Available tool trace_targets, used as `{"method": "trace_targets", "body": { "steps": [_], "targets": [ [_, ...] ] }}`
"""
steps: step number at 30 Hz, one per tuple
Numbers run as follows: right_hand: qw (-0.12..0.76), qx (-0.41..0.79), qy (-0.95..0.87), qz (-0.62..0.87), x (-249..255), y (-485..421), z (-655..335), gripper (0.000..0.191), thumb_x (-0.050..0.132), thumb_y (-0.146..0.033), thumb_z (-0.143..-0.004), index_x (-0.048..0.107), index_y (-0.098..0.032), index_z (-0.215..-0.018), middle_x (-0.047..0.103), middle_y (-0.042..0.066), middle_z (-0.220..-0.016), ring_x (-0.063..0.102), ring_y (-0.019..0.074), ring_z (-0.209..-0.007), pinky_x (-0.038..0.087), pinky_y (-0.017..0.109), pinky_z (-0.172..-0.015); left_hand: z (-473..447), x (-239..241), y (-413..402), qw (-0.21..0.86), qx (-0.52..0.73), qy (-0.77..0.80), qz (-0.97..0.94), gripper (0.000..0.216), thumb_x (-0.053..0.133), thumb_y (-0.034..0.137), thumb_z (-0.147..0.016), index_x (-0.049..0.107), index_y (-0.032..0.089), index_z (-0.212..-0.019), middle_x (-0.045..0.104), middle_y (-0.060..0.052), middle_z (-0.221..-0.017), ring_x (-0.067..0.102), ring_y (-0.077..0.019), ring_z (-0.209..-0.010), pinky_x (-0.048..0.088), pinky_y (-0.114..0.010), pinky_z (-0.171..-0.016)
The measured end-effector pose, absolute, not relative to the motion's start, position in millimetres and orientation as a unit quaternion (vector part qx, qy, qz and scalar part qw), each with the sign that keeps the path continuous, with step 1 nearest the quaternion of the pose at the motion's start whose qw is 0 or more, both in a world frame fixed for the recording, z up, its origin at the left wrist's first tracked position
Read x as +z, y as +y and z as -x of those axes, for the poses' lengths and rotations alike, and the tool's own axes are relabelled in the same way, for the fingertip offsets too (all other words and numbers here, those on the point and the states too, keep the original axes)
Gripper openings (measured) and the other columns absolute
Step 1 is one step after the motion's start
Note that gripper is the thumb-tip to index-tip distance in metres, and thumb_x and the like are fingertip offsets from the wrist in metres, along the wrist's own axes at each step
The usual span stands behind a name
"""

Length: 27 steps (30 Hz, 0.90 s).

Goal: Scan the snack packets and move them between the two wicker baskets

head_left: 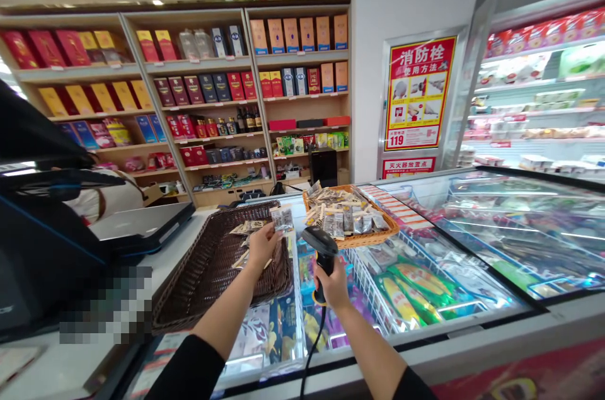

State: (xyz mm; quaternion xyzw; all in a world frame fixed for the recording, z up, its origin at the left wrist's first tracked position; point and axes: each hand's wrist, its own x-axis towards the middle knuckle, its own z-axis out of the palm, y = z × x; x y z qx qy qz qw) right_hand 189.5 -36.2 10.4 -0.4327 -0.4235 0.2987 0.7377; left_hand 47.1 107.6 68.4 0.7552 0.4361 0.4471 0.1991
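One packet point(282, 218) at twelve o'clock: our left hand point(263, 247) pinches it by the brown basket point(203, 271) on the glass-topped freezer point(520, 326); our right hand point(332, 283) grips a scanner point(320, 240). Shelves point(256, 72), eleven o'clock; red poster point(420, 94), one.

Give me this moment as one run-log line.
left grip: holding packet near dark basket's right rim | right grip: holding barcode scanner | dark basket: some packets inside | orange basket: heaped with packets

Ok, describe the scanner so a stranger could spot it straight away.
Start at the glass-topped freezer across the lower right. Just right of the dark brown basket, the right hand grips the black scanner. Unlike the small packets nearby, it trails a cable.
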Motion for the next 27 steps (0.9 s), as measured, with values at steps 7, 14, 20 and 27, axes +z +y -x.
{"method": "trace_targets", "body": {
  "steps": [7,14,20,27],
  "targets": [
    [0.711,0.272,-0.475,0.441,9,-35,-184,0.012,0.057,-0.029,-0.076,0.05,-0.019,-0.076,0.048,-0.006,-0.044,0.046,0.0114,-0.037,0.039,0.024,-0.041,-47,73,99,0.026,0.41,0.431,-0.803,0.026,0.056,0.021,-0.077,0.068,0.022,-0.1,0.07,-0.004,-0.098,0.064,-0.0182,-0.088,0.047,-0.029,-0.082],
    [0.709,0.283,-0.461,0.453,12,-37,-185,0.012,0.056,-0.029,-0.076,0.052,-0.019,-0.075,0.047,-0.007,-0.043,0.045,0.0111,-0.036,0.038,0.024,-0.041,-52,73,96,0.002,0.387,0.415,-0.824,0.026,0.055,0.021,-0.079,0.067,0.021,-0.102,0.07,-0.005,-0.095,0.064,-0.0178,-0.084,0.047,-0.028,-0.079],
    [0.744,0.316,-0.429,0.402,12,-36,-185,0.014,0.06,-0.029,-0.074,0.051,-0.019,-0.075,0.048,-0.007,-0.045,0.043,0.0097,-0.035,0.036,0.023,-0.04,-51,73,95,0.013,0.389,0.412,-0.824,0.025,0.055,0.022,-0.079,0.068,0.02,-0.1,0.07,-0.005,-0.092,0.064,-0.0177,-0.081,0.048,-0.027,-0.077],
    [0.879,0.387,-0.206,0.19,26,-41,-207,0.021,0.06,-0.032,-0.069,0.044,-0.02,-0.063,0.046,-0.006,-0.054,0.041,0.0071,-0.04,0.033,0.021,-0.04,-72,98,97,-0.017,0.399,0.301,-0.866,0.033,0.042,0.018,-0.084,0.066,0.023,-0.107,0.067,-0.004,-0.106,0.06,-0.0173,-0.099,0.045,-0.031,-0.09]
  ]
}}
